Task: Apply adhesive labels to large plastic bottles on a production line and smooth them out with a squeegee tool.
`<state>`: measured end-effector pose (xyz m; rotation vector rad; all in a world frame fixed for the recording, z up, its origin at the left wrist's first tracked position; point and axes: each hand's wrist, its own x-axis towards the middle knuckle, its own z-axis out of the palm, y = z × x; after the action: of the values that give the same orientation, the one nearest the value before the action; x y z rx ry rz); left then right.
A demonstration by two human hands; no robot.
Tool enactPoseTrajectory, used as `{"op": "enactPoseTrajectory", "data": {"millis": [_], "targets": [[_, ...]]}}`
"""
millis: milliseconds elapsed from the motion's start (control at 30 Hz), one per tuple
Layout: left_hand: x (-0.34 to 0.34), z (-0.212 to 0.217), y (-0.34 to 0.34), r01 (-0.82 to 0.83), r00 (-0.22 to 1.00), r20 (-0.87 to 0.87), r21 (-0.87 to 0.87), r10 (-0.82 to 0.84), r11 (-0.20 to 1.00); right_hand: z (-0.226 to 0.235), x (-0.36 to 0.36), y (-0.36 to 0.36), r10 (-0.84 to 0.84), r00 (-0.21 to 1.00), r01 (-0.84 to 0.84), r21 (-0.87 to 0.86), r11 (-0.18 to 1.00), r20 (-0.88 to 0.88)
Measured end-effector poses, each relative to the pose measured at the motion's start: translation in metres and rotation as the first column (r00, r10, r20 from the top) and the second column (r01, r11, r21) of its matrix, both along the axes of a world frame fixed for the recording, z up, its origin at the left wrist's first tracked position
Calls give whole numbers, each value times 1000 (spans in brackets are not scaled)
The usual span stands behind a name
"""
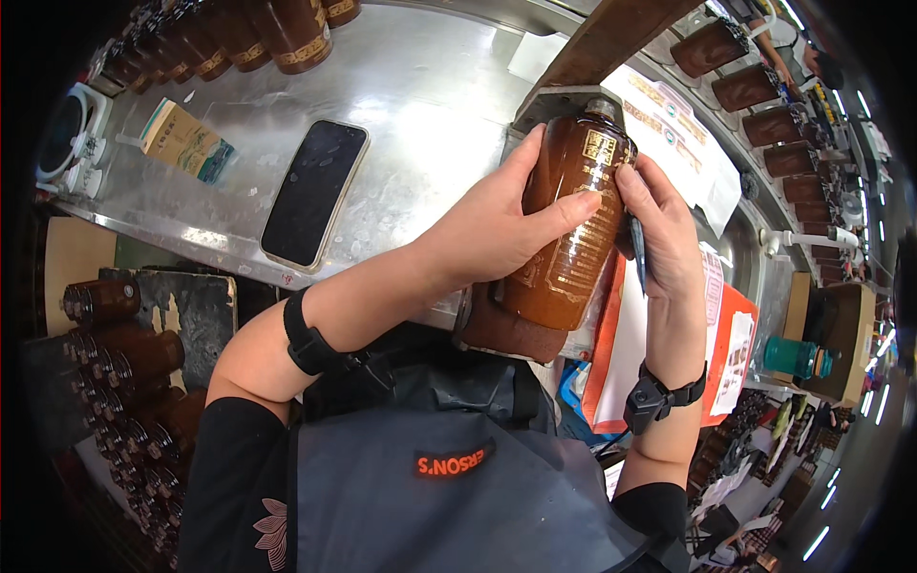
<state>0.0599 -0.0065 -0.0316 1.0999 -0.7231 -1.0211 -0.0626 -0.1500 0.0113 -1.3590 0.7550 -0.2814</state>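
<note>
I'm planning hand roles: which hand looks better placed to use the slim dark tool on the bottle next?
Probably the right hand: it holds the slim dark tool, while the left hand grips the gold-printed amber bottle and seems suited to steadying it.

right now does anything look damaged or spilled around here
Yes: the dark panel below the bench on the left looks worn, with pale, ragged patches as if its surface had peeled. The bottle in the left hand shows no visible damage, and no spill stands out.
</note>
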Motion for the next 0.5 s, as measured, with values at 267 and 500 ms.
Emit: {"op": "enactPoseTrajectory", "data": {"millis": [267, 500], "targets": [[0, 2, 0, 18, 999, -47, 23, -16, 1000, -7, 1, -7, 17, 1000, -17, -6, 1000, 20], [0, 5, -4, 58, 997, -48, -2, -58, 998, -10, 1, -5, -11, 994, 9, 16, 1000, 110]]}}
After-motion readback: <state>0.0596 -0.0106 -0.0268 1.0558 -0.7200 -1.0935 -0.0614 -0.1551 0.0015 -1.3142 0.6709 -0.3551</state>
